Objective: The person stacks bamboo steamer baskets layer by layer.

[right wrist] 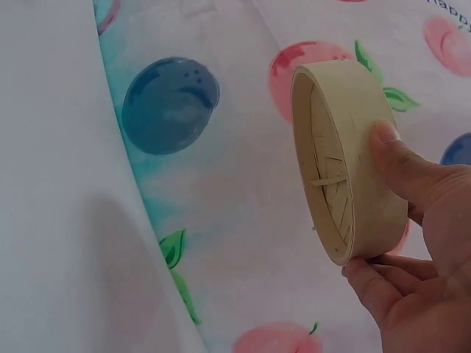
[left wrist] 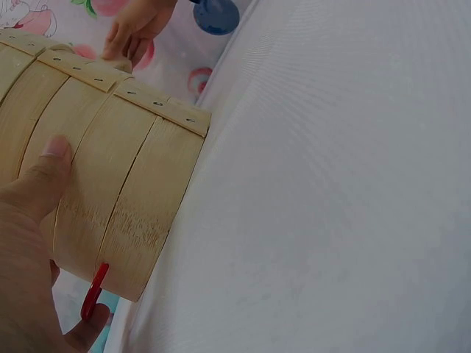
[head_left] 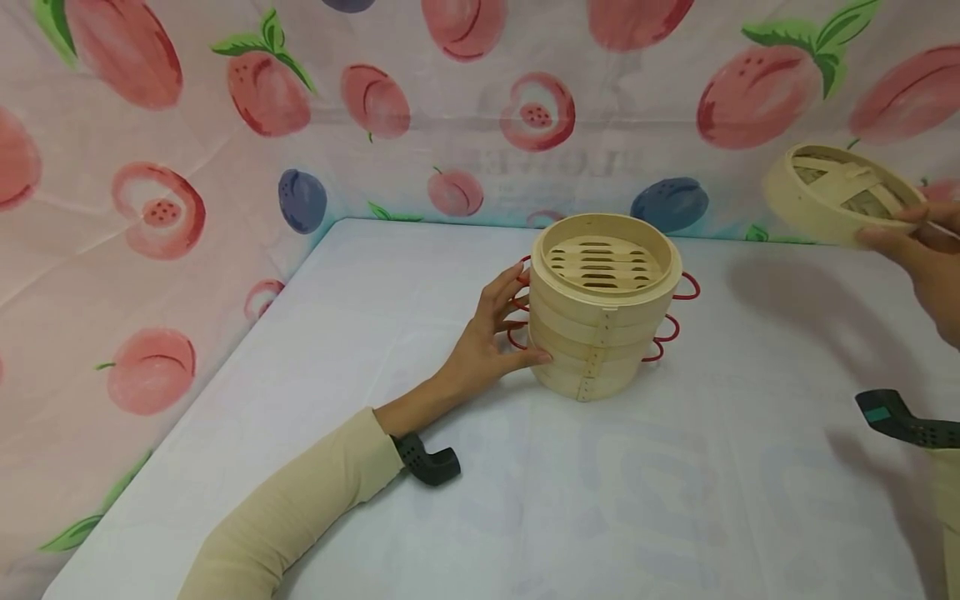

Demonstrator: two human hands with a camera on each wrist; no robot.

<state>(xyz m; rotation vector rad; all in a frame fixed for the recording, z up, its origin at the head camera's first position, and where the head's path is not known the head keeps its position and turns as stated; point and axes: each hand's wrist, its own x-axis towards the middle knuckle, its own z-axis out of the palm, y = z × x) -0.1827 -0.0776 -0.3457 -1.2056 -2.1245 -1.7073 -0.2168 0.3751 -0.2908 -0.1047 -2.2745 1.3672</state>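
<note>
A round bamboo steamer (head_left: 566,346) of stacked tiers stands on the white table, with its slatted top tier uncovered. Red loop handles (head_left: 687,287) stick out on both its sides. My left hand (head_left: 480,346) holds the steamer's left side, thumb on the front wall and fingers round by the handles. At the far right, my right hand (head_left: 933,262) grips the steamer lid (head_left: 806,212) by its rim, raised above the table. The right wrist view shows that lid (right wrist: 375,176) tilted on edge, its woven underside facing left, pinched between thumb and fingers.
The white table (head_left: 450,500) runs back to a peach-printed cloth (head_left: 450,125) hanging behind and along the left. Black curved wrist pieces (head_left: 431,462) sit at both sleeves. A shadow falls on the table below the raised lid.
</note>
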